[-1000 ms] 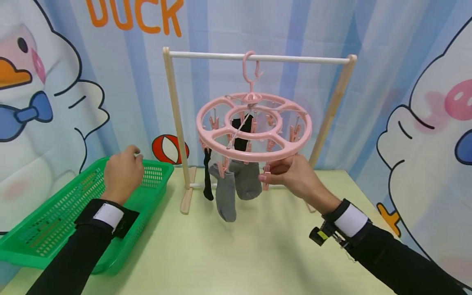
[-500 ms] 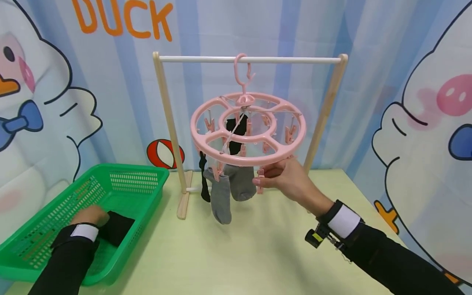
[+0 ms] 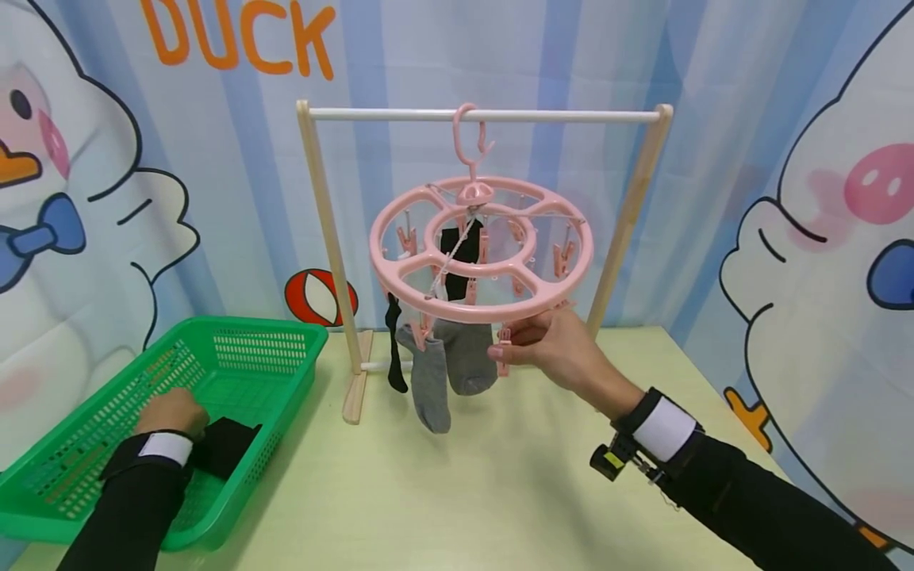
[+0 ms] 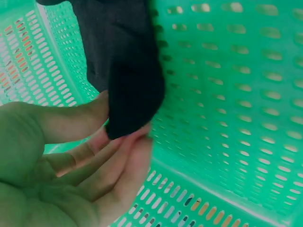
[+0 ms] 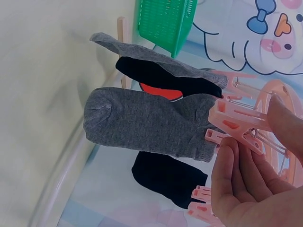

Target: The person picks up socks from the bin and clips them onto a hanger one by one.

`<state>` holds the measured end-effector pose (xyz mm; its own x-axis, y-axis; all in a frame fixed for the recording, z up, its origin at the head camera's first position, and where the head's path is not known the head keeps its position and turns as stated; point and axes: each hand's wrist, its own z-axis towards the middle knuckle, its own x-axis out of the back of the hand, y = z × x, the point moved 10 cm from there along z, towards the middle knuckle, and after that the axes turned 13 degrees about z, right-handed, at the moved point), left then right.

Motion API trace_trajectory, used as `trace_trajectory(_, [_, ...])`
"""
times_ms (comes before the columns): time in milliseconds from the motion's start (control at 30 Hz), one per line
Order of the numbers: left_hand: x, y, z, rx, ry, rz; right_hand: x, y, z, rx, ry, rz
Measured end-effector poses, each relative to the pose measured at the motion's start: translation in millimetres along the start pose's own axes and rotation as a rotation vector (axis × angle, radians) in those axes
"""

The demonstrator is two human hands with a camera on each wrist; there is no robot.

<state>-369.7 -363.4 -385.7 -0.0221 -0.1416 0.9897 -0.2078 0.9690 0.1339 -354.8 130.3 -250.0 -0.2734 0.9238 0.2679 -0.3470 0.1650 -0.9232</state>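
Note:
My left hand point(image 3: 170, 414) is down in the green basket point(image 3: 317, 349), at a black sock point(image 3: 223, 448). In the left wrist view the thumb and fingertips pinch the lower end of that sock point(image 4: 125, 71). Under the near right rim of a pink round drying hanger point(image 3: 493, 316), my right hand point(image 3: 564, 349) pinches a pink clothespin point(image 5: 234, 118) that has no sock in it. Left of that hand, a grey sock point(image 3: 431, 388) and another grey sock point(image 3: 471, 361) hang from the hanger. A black sock point(image 3: 460, 274) and a thin-looking black one point(image 3: 395, 349) hang there too.
The hanger's hook point(image 3: 458, 131) sits over the white bar point(image 3: 571, 116) of a wooden-legged stand point(image 3: 631, 214). Several other clothespins, such as one on the right point(image 3: 562, 259), dangle from the rings. Behind the pale yellow table point(image 3: 500, 492) is a printed curtain point(image 3: 243, 159).
From above the basket, my left hand has come down inside it to the black sock. My right hand keeps hold of the clothespin. The head view has shifted slightly.

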Motion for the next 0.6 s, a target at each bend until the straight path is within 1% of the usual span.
trace_trajectory(133, [13.2,6.2,-1.2,-0.001,0.153,-0.018,-0.2,1.9,0.3,-0.007,0.0,-0.004])
trace_trajectory(233, [28.9,18.7,-1.2,-0.041,0.301,-0.018,-0.7,2.9,1.4,-0.007,0.0,0.005])
trace_trajectory(367, [55.3,46.8,-4.2,-0.168,0.488,-0.026,-2.7,3.2,2.5,0.0,-0.007,0.012])
trace_trajectory(400, [61.9,54.8,-5.7,-0.198,0.526,-0.025,-2.8,3.0,2.7,0.004,-0.008,0.01])
trace_trajectory(500, [84.5,81.4,-14.4,-0.298,0.652,-0.019,-2.7,3.1,2.7,0.008,-0.012,0.01])
trace_trajectory(600, [107.5,109.0,-27.6,-0.372,0.756,-0.005,-2.5,2.7,2.9,0.014,-0.018,0.021])
